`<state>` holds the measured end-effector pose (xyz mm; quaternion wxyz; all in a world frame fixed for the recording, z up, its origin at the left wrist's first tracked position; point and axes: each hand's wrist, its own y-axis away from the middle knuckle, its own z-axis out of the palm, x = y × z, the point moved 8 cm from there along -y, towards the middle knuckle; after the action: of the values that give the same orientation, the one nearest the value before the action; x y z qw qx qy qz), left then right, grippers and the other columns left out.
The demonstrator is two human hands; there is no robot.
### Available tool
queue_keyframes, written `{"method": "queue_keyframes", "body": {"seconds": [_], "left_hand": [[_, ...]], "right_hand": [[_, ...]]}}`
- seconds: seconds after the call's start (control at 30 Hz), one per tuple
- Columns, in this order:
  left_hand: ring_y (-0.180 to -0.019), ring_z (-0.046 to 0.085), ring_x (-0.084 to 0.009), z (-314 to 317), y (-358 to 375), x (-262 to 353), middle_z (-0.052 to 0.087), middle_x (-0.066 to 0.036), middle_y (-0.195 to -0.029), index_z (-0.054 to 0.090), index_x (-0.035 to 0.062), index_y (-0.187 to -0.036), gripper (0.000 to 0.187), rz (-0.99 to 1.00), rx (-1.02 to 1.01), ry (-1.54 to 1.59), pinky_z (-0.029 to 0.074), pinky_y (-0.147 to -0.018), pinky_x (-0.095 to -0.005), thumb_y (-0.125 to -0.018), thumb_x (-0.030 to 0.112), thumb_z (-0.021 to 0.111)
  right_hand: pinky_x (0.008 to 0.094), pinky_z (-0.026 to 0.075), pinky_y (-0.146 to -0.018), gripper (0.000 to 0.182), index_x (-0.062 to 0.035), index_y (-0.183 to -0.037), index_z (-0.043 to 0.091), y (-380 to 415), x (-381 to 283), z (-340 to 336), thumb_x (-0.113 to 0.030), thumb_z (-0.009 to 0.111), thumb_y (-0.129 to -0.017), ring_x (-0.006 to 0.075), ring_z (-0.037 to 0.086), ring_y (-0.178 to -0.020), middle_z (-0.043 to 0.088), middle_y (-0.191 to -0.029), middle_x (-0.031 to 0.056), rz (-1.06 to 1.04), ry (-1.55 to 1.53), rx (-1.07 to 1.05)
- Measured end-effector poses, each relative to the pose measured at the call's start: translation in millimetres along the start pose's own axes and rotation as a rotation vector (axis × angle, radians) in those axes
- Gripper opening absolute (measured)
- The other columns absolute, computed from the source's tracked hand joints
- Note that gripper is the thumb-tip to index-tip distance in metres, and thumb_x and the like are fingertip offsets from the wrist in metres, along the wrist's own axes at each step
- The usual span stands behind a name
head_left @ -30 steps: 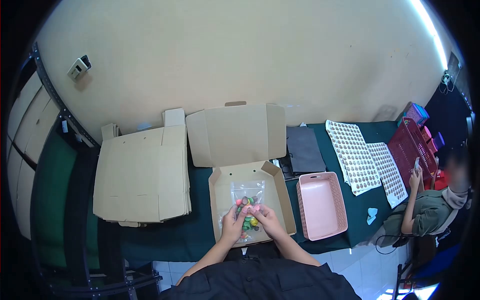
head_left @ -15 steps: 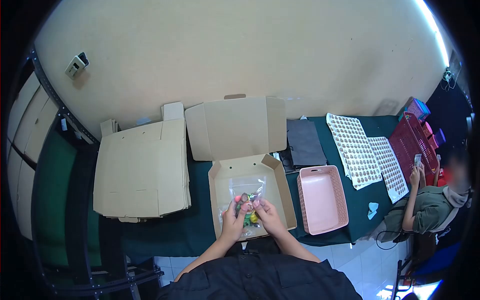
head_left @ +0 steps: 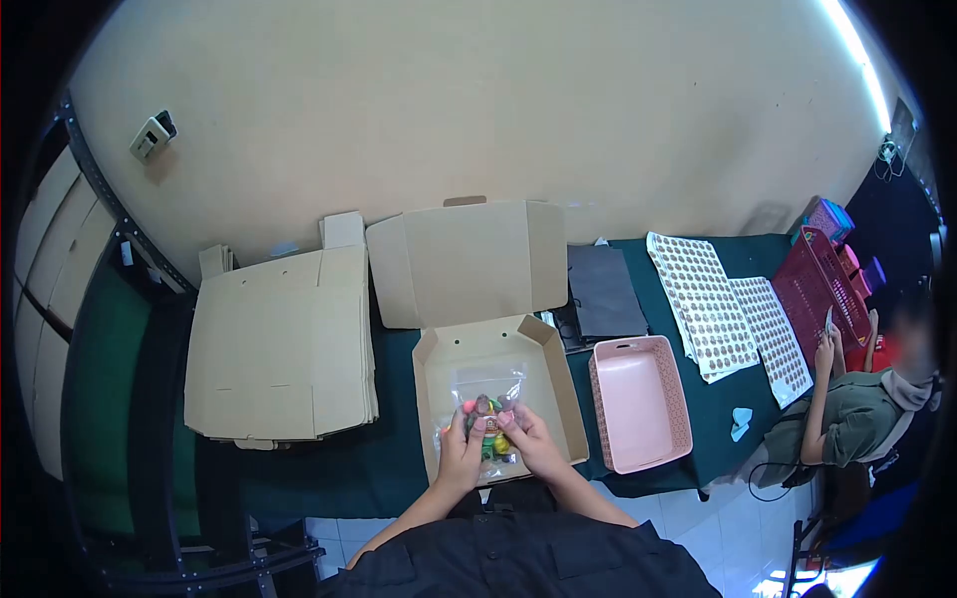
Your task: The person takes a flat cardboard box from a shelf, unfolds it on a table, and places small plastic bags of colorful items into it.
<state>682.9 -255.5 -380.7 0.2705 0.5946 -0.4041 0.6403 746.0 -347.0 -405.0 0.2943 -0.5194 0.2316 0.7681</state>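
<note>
Between my two hands is a clear zip bag of small colourful pieces in red, green, yellow and brown; what kind they are is too small to tell. My left hand grips its left side, and my right hand grips its right side, thumbs on the front. Below them lies an open cardboard box, its lid raised towards the wall. More clear plastic shows inside the box by my left hand, partly hidden.
Flattened cardboard boxes are stacked at the left. To the right are a pink basket, black paper bags, sticker sheets and a dark red crate. A co-worker sits at the far right, holding something small.
Both hands still hold the bag, with the right fingers slightly shifted on it. The whole view has tipped a little. The co-worker's small item has turned.
</note>
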Motion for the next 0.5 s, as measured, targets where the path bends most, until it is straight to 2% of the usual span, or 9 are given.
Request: {"method": "queue_keyframes", "body": {"seconds": [0.07,0.13,0.17,0.23,0.27,0.33,0.47,0.5], "left_hand": [[-0.084,0.061,-0.0188,-1,2,-2,0.062,-0.012,-0.090,0.046,-0.0033,-0.110,0.034,-0.017,-0.002,0.021,0.046,-0.072,-0.0291,-0.091,0.025,0.044],[-0.081,0.058,-0.0147,-1,4,-12,0.060,-0.010,-0.091,0.045,-0.0021,-0.112,0.035,-0.175,-0.014,0.125,0.045,-0.071,-0.0268,-0.093,0.027,0.040],[-0.081,0.058,-0.0147,-3,6,-14,0.060,-0.010,-0.091,0.045,-0.0021,-0.112,0.035,-0.179,-0.016,0.123,0.045,-0.071,-0.0268,-0.093,0.027,0.040],[-0.079,0.055,-0.0109,-3,11,-30,0.058,-0.007,-0.091,0.045,-0.0003,-0.114,0.036,-0.321,-0.040,0.070,0.045,-0.070,-0.0244,-0.094,0.028,0.036],[-0.079,0.055,-0.0109,-1,10,-30,0.058,-0.007,-0.091,0.045,-0.0003,-0.114,0.036,-0.322,-0.041,0.070,0.045,-0.070,-0.0244,-0.094,0.028,0.036],[-0.070,0.049,-0.0072,6,4,-7,0.058,-0.004,-0.087,0.044,0.0008,-0.116,0.039,-0.100,-0.076,0.035,0.042,-0.064,-0.0217,-0.094,0.032,0.034],[-0.069,0.048,-0.0067,2,5,-22,0.057,-0.003,-0.086,0.043,0.0014,-0.117,0.041,-0.108,-0.042,0.090,0.041,-0.062,-0.0207,-0.094,0.034,0.035],[-0.069,0.049,-0.0067,-1,6,-27,0.057,-0.003,-0.085,0.043,0.0010,-0.116,0.041,-0.170,-0.048,0.112,0.041,-0.062,-0.0210,-0.094,0.034,0.035]], "right_hand": [[0.0251,0.040,-0.083,0.034,0.0015,-0.115,0.043,0,0,-1,-0.023,0.048,-0.091,0.0108,0.050,-0.095,0.053,-0.101,0.0049,0.015,0.000,-0.015],[0.0251,0.040,-0.083,0.035,0.0014,-0.115,0.043,1,-1,2,-0.023,0.048,-0.091,0.0108,0.050,-0.096,0.053,-0.102,0.0051,0.092,-0.110,-0.031],[0.0251,0.040,-0.083,0.035,0.0014,-0.115,0.043,1,2,1,-0.023,0.048,-0.091,0.0108,0.050,-0.096,0.053,-0.102,0.0051,0.094,-0.113,-0.029],[0.0250,0.040,-0.083,0.033,0.0009,-0.114,0.044,0,5,-1,-0.023,0.048,-0.091,0.0101,0.050,-0.095,0.054,-0.102,0.0044,0.057,-0.024,-0.043],[0.0250,0.040,-0.083,0.033,0.0009,-0.114,0.044,1,5,-1,-0.023,0.048,-0.091,0.0101,0.050,-0.095,0.054,-0.102,0.0044,0.057,-0.025,-0.042],[0.0250,0.040,-0.082,0.031,0.0004,-0.111,0.046,1,-8,3,-0.024,0.048,-0.091,0.0094,0.050,-0.093,0.054,-0.100,0.0034,-0.010,0.070,-0.013],[0.0244,0.041,-0.080,0.028,-0.0002,-0.108,0.047,2,-4,0,-0.022,0.049,-0.090,0.0087,0.051,-0.090,0.054,-0.097,0.0018,-0.021,-0.042,0.058],[0.0248,0.042,-0.081,0.029,-0.0011,-0.110,0.046,3,6,-6,-0.022,0.049,-0.090,0.0099,0.052,-0.092,0.055,-0.099,0.0031,0.088,-0.089,0.041]]}}
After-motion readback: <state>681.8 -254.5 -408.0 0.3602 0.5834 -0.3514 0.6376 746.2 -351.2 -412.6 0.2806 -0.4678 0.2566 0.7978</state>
